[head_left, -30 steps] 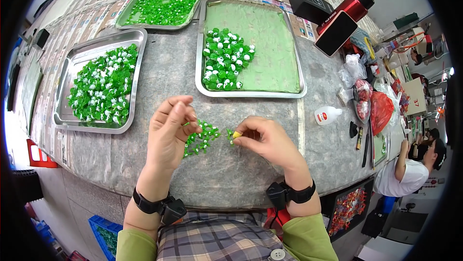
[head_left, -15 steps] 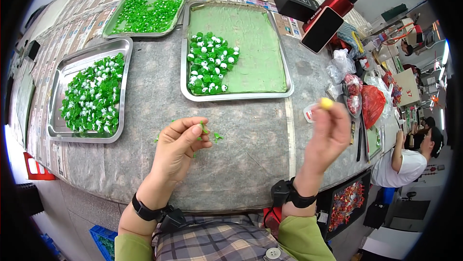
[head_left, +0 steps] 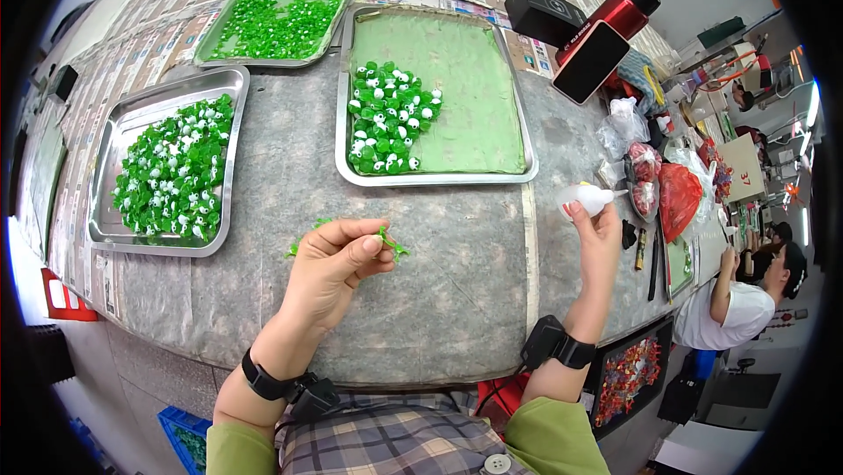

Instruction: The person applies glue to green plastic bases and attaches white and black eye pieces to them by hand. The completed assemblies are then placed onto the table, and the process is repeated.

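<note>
Green-and-white eyed beads (head_left: 176, 168): heaped in a metal tray (head_left: 198, 89) at the far left.
Loose green pieces (head_left: 293, 249): on the grey table covering (head_left: 439, 299), partly hidden.
Left hand (head_left: 332, 260): thumb and fingertips pinched together on a small green plastic piece (head_left: 398, 248).
Pinched piece: juts out just right of those fingertips; probably light and fairly stiff, its thin ends perhaps fragile (too small to tell more), so a gentle grip at its middle suits.
Lined metal tray (head_left: 439, 180): beyond the hands, more eyed beads along its left side.
Right hand (head_left: 599, 238): well apart from the left, fingers closed on a white squeeze bottle (head_left: 587, 197).
Squeeze bottle: tilted, nozzle rightward; likely light, soft-walled, best held round its body.
</note>
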`<state>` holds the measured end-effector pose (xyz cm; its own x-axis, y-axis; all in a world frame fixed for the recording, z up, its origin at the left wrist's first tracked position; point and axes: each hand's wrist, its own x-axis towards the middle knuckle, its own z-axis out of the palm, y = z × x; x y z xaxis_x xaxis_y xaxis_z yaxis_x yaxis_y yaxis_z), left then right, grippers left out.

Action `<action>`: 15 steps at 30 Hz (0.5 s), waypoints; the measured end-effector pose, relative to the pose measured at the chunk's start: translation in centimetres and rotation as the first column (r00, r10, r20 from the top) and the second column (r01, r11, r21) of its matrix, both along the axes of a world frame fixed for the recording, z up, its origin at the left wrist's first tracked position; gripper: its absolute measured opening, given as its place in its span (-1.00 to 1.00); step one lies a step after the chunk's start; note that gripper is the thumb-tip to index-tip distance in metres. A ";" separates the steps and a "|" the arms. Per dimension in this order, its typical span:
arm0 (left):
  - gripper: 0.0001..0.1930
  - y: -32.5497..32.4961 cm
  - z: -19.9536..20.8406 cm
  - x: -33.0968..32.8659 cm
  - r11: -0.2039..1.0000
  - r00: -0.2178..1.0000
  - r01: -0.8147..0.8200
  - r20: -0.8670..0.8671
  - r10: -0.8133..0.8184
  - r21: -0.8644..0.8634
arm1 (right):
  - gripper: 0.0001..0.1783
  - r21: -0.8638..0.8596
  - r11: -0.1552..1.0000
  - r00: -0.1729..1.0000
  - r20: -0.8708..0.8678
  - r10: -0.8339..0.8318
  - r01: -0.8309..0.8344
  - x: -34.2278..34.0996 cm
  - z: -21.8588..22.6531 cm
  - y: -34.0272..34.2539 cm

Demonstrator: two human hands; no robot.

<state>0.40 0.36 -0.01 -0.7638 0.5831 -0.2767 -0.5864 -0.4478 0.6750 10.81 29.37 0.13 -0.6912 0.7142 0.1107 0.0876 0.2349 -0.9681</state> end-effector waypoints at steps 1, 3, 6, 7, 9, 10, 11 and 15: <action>-0.84 -0.1 0.1 0.0 1.000 1.000 0.005 0.010 -0.005 -0.002 | -0.56 -0.004 1.000 1.000 0.001 0.006 -0.006 -0.6 1.2 -1.4; -0.86 -0.2 0.0 0.0 1.000 1.000 0.011 0.023 -0.011 -0.009 | -0.58 -0.069 0.990 0.979 -0.167 0.114 -0.127 -1.6 4.0 -4.6; -0.89 -0.4 -0.2 -0.1 0.999 0.999 0.027 0.041 -0.029 0.043 | -0.56 -0.038 0.964 0.923 -0.300 0.241 -0.264 -2.5 6.1 -8.0; -0.89 -0.3 -0.3 -0.2 0.997 0.998 0.033 0.048 -0.036 0.064 | -0.53 -0.020 0.952 0.917 -0.275 0.288 -0.305 -2.6 6.3 -8.2; -0.89 -0.3 -0.2 -0.2 0.996 0.998 0.033 0.055 -0.037 0.084 | -0.51 0.065 0.963 0.912 -0.311 0.268 -0.261 -3.0 6.5 -9.3; -0.90 -0.2 -0.1 -0.1 0.997 0.998 0.029 0.060 -0.033 0.070 | -0.49 0.150 0.967 0.905 -0.346 0.246 -0.206 -3.2 6.7 -10.0; -0.90 -0.1 0.0 -0.1 0.998 0.997 0.026 0.066 -0.030 0.056 | -0.46 0.087 0.985 0.913 -0.370 0.174 -0.152 -3.4 7.1 -11.1; -0.90 -0.4 0.0 -0.1 0.995 0.996 0.032 0.076 -0.039 0.096 | -0.45 0.195 0.965 0.857 -0.452 0.249 -0.177 -3.8 6.3 -12.1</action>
